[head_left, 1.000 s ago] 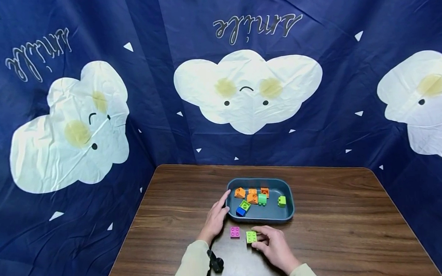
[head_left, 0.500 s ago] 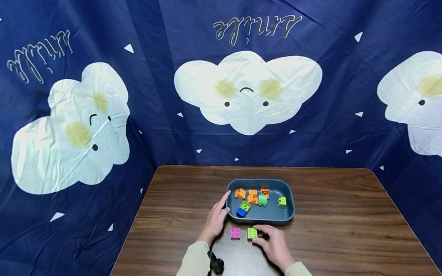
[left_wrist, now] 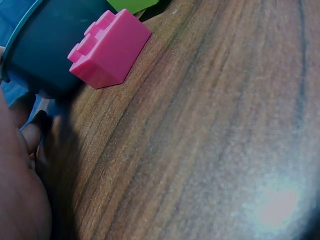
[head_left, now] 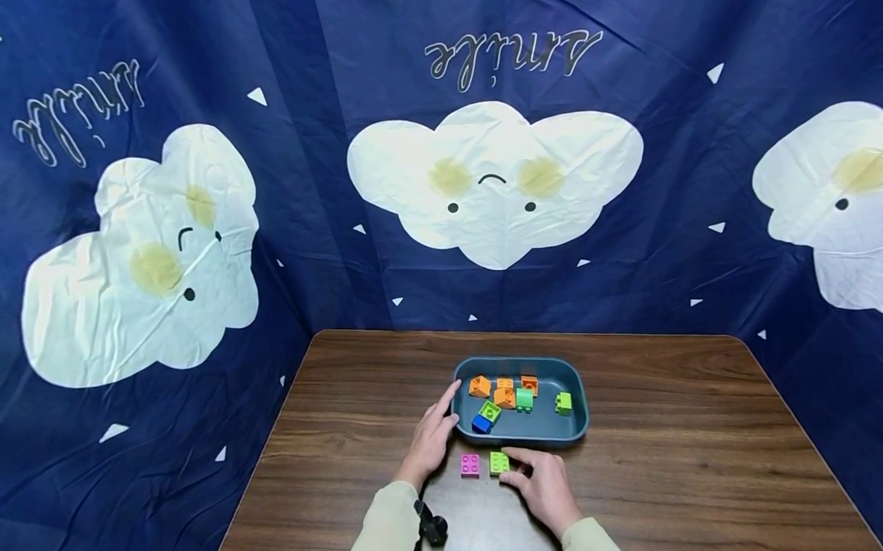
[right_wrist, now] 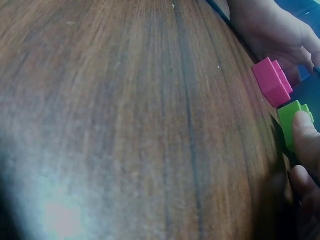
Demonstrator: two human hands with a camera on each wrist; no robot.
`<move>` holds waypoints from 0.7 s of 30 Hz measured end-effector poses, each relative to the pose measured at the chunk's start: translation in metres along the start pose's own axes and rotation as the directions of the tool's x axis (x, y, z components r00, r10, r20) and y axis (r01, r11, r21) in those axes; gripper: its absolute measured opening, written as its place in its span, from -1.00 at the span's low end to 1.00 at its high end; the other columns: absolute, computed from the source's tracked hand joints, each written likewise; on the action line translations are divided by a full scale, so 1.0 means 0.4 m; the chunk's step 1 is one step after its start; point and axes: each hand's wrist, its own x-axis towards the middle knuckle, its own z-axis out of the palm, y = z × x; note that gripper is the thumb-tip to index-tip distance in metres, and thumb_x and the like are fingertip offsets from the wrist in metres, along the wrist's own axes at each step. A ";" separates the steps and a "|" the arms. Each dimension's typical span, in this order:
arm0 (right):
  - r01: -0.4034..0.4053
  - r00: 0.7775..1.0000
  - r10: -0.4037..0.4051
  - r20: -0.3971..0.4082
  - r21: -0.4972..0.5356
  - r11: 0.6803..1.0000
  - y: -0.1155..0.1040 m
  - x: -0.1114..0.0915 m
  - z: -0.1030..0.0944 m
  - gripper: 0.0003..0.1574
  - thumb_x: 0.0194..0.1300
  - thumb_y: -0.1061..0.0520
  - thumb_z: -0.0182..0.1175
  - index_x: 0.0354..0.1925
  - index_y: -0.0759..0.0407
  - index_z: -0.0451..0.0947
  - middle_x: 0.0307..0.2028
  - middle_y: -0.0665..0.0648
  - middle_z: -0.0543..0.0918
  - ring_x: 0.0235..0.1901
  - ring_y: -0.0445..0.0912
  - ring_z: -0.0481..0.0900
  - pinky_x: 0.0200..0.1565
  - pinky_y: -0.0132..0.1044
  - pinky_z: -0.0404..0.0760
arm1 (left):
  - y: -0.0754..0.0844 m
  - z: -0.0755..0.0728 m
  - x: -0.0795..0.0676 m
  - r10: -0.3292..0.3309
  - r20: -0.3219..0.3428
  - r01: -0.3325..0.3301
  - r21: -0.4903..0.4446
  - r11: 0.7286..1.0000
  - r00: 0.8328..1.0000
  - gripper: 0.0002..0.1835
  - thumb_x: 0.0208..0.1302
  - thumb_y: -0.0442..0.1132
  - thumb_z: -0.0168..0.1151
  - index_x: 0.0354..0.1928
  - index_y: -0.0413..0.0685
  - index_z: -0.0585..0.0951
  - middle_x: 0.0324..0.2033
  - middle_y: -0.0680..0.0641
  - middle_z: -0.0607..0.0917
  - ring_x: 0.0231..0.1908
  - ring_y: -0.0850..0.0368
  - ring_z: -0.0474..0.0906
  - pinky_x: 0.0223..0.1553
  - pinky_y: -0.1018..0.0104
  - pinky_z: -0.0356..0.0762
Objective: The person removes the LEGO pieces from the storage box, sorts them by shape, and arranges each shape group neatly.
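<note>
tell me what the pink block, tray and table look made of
Pink block: probably plastic, smooth with slight sheen; crisp molded studs.
Tray: likely plastic, smooth; rounded corners, even dark blue-grey.
Table: wood or wood-look laminate, semi-gloss; brown grain, bright glare.

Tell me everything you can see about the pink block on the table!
The pink block is a chunky toy brick that looks like smooth plastic, with flat sides and four round studs on top, in two rows of two. It sits upright, studs up, on the brown, wood-patterned table, in front of the dark blue bin. In the head view, the lime-green block is just to its right, across a small gap. Only the table seems to touch it.
</note>
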 end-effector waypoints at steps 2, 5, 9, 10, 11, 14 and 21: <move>-0.001 1.000 0.001 0.013 -0.011 1.000 -0.001 0.001 0.001 -0.55 0.12 0.02 0.59 0.02 0.00 0.83 -0.10 -0.09 0.83 -0.37 -0.38 0.53 -0.22 -0.29 0.64 | 0.000 0.000 0.000 0.004 -0.002 -0.004 -0.001 1.000 1.000 -0.34 0.59 -0.13 -0.03 0.61 0.61 0.21 0.57 0.08 0.33 0.49 -0.18 0.29 0.40 -0.44 0.17; 0.005 0.999 -0.004 0.033 -0.014 1.000 -0.001 0.002 0.001 -0.54 0.14 0.02 0.59 0.03 0.02 0.82 -0.12 -0.08 0.83 -0.44 -0.39 0.46 -0.28 -0.33 0.58 | -0.001 0.000 0.000 0.006 -0.004 -0.006 0.002 1.000 1.000 -0.34 0.59 -0.14 -0.03 0.61 0.61 0.21 0.57 0.08 0.33 0.49 -0.18 0.29 0.40 -0.44 0.17; 0.020 0.999 -0.019 0.033 -0.013 1.000 -0.004 0.003 0.001 -0.55 0.14 0.03 0.59 0.03 0.03 0.82 -0.17 -0.10 0.82 -0.45 -0.38 0.45 -0.32 -0.36 0.53 | -0.001 0.000 0.001 0.002 -0.002 -0.002 -0.001 1.000 1.000 -0.34 0.60 -0.13 -0.03 0.61 0.63 0.20 0.58 0.07 0.32 0.49 -0.19 0.28 0.40 -0.45 0.16; 0.026 0.999 -0.026 0.029 -0.014 1.000 -0.005 0.003 0.001 -0.55 0.13 0.03 0.59 0.02 0.03 0.83 -0.19 -0.11 0.82 -0.44 -0.37 0.46 -0.33 -0.36 0.52 | -0.001 0.000 0.001 0.001 -0.002 -0.001 -0.003 1.000 1.000 -0.34 0.60 -0.13 -0.03 0.61 0.63 0.20 0.58 0.07 0.32 0.49 -0.19 0.28 0.40 -0.45 0.16; 0.030 0.999 -0.029 0.025 -0.013 0.999 -0.005 0.002 0.002 -0.55 0.13 0.03 0.59 0.02 0.03 0.83 -0.20 -0.12 0.81 -0.43 -0.37 0.46 -0.33 -0.37 0.52 | -0.001 -0.001 0.001 0.000 -0.001 0.000 -0.004 1.000 1.000 -0.34 0.60 -0.12 -0.03 0.61 0.64 0.20 0.58 0.07 0.32 0.49 -0.19 0.28 0.40 -0.45 0.16; 0.040 0.999 -0.039 0.010 -0.010 0.999 -0.004 0.000 0.004 -0.56 0.11 0.05 0.60 0.01 0.03 0.83 -0.21 -0.11 0.81 -0.41 -0.33 0.49 -0.32 -0.36 0.52 | 0.000 -0.001 0.001 0.004 0.001 -0.004 -0.011 1.000 1.000 -0.34 0.60 -0.13 -0.02 0.61 0.63 0.21 0.57 0.06 0.33 0.49 -0.20 0.29 0.40 -0.45 0.17; 0.091 0.996 -0.092 -0.019 -0.036 0.995 0.005 -0.005 0.010 -0.56 0.11 0.08 0.61 0.00 0.06 0.83 -0.10 -0.03 0.83 -0.22 -0.27 0.66 -0.19 -0.24 0.66 | -0.001 -0.003 -0.001 0.012 0.005 -0.012 -0.015 1.000 1.000 -0.36 0.60 -0.12 -0.03 0.62 0.56 0.22 0.57 0.02 0.34 0.47 -0.21 0.30 0.37 -0.47 0.18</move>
